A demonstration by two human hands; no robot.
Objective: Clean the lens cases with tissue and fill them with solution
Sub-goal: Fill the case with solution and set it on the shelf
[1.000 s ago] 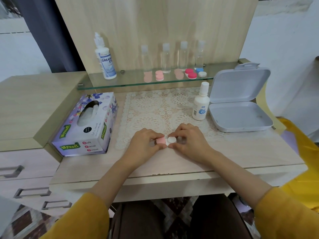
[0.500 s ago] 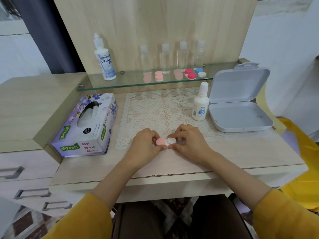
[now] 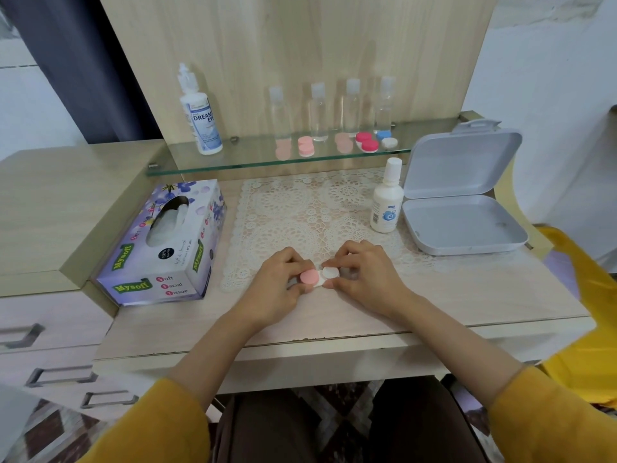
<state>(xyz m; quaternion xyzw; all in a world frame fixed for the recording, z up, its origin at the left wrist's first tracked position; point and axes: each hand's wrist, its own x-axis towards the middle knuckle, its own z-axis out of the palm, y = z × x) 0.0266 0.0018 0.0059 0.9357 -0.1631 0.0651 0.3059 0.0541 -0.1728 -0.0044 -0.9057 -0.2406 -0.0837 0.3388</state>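
Right now I am holding the lens case [image 3: 319,278] between both hands at the near edge of the lace mat [image 3: 310,208], though I cannot tell whether it is resting on the desk [image 3: 467,295] or lifted just off it. My left hand [image 3: 277,287] is pinching the pink cap [image 3: 309,276], with thumb and fingers curled round its rim. My right hand [image 3: 365,279] is gripping the white cap [image 3: 330,272] in the same way. The two caps are sitting side by side on the case.

To my left the tissue box [image 3: 160,248] is lying at a slant, with a tissue showing in its slot. To my right the small solution bottle [image 3: 386,202] is standing upright on the mat, just beside the grey box [image 3: 464,225], whose lid is standing open.

Behind, on the glass shelf [image 3: 240,160], a larger bottle [image 3: 200,115] is standing at the left, four clear bottles [image 3: 319,111] are lined up in a row, and more lens cases [image 3: 305,146] in pink, red, blue and white are lying in front of them
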